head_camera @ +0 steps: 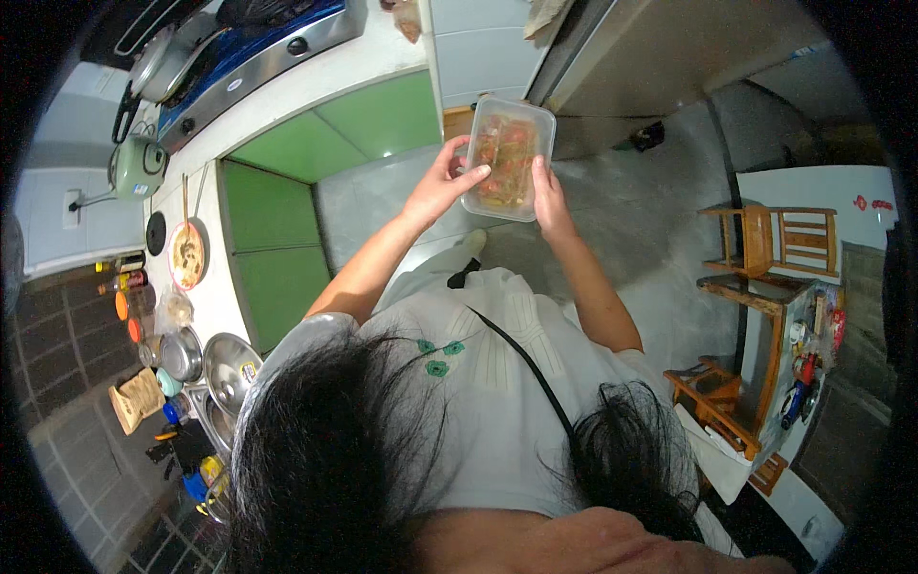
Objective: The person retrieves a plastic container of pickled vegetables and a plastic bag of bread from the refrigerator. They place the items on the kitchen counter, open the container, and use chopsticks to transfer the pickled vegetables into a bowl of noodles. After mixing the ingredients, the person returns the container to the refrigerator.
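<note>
Both my hands hold a clear plastic food container [509, 161] out over the tiled floor, in the upper middle of the view. Red and greenish-brown food shows through it; whether a lid is on it I cannot tell. My left hand [445, 183] grips its left side, with the thumb over the near left part and the fingers behind the edge. Against the right side lies my right hand [552, 197], its thumb up along the rim and its other fingers mostly hidden beneath.
Left is a white counter [215, 308] over green cabinets [276, 237], with a plate of food [186, 255], a green rice cooker [140, 168], jars and a steel basin [231, 373]. A gas stove [265, 64] stands upper left. At right are a wooden chair [759, 240] and a cluttered table [774, 373].
</note>
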The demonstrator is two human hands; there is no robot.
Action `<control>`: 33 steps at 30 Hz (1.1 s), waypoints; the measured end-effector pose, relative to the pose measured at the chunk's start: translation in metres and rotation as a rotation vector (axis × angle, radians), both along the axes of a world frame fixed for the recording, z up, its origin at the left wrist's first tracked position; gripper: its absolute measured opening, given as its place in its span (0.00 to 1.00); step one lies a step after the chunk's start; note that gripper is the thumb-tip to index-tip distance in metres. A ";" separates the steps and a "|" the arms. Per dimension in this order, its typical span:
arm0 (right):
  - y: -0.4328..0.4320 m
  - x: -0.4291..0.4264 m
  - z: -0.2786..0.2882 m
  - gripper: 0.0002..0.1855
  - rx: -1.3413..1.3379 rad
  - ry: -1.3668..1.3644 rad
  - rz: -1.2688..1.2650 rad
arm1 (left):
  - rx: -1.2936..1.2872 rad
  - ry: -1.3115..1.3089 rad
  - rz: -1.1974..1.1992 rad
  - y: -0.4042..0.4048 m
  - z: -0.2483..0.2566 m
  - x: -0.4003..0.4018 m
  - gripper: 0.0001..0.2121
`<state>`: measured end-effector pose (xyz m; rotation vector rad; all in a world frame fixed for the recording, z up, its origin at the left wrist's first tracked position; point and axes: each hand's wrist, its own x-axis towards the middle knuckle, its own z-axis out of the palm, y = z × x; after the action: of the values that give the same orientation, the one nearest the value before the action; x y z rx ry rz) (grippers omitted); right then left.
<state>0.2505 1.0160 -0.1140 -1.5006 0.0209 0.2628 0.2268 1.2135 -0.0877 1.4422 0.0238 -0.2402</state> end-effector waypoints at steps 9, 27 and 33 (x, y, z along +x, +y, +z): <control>-0.010 0.072 0.044 0.31 -0.285 0.024 -0.125 | -0.236 -0.001 0.009 -0.023 0.010 0.082 0.29; -0.080 0.287 0.180 0.24 -2.322 -1.469 0.213 | -0.432 0.187 0.193 -0.051 0.031 0.114 0.24; -0.123 0.212 0.185 0.24 -1.783 -1.569 0.203 | -0.394 0.169 0.232 -0.080 0.025 0.111 0.26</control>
<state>0.4623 0.8926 0.0714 -3.0147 -1.4928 -1.1685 0.3380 1.1337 -0.0632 1.0138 0.2665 -0.1643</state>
